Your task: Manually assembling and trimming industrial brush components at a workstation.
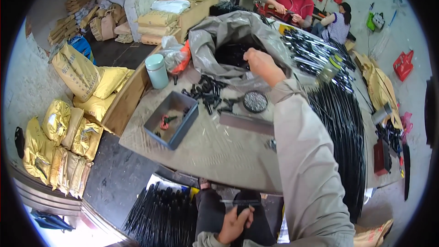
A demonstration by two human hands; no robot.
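Note:
My right hand (264, 67) is stretched forward over the mouth of a large grey plastic sack (206, 45), which holds dark pieces (233, 55). Its fingers are pinched together; what they hold, if anything, is hidden. Low over my lap, my left hand (234, 225) is closed with the thumb up, and the thing in it cannot be made out against my dark trousers. A thin pale strip (239, 201) shows just above it. Between the sack and me on the table lie black plastic fittings (208, 90) and a round dish of small metal parts (254, 101).
A grey bin (179, 133) with a few small parts and a pale green flask (157, 71) stand left. Long black rods (340, 132) cover the table's right side; more rods (157, 215) stand below. Two people (297, 2) sit beyond the table. Yellow sacks (59, 146) are stacked left.

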